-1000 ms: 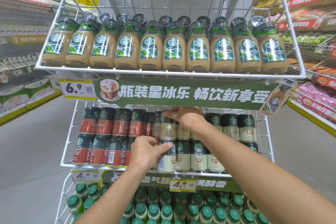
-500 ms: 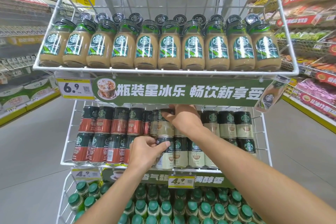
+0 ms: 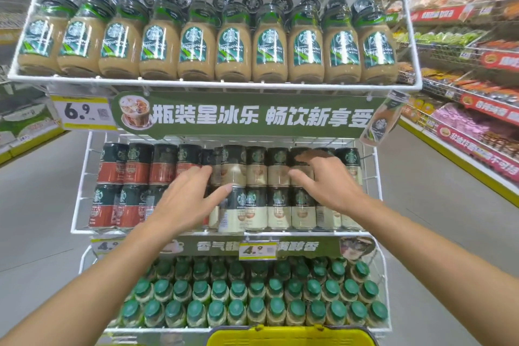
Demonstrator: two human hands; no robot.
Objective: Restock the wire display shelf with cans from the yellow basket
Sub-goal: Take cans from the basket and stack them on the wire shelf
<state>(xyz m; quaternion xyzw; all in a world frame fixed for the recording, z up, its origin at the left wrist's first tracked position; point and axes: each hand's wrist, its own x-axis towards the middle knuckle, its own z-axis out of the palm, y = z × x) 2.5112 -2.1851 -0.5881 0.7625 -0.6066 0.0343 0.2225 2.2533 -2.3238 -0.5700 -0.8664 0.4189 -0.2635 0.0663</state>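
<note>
The white wire display shelf (image 3: 81, 177) has a middle tier packed with two stacked rows of cans: red ones (image 3: 134, 171) on the left, cream ones (image 3: 278, 211) on the right. My left hand (image 3: 185, 199) hovers in front of the centre cans, fingers spread, thumb near a lower cream can (image 3: 234, 209). To its right, my right hand (image 3: 325, 180) floats before the cream cans with fingers apart. Neither hand holds a can. The rim of the yellow basket (image 3: 289, 337) shows at the bottom edge; its contents are hidden.
The top tier holds glass coffee bottles (image 3: 196, 48); the bottom tier holds green-capped bottles (image 3: 252, 306). A green sign (image 3: 252, 115) and price tags 6.9 (image 3: 81, 112) and 4.9 (image 3: 257, 250) hang on the front rails. Store shelves (image 3: 463, 93) line the aisle on the right.
Both hands have let go of the centre cans and drawn back from the shelf. The right hand shifted to the right and lower. The view tilted down, showing the yellow basket's rim.
</note>
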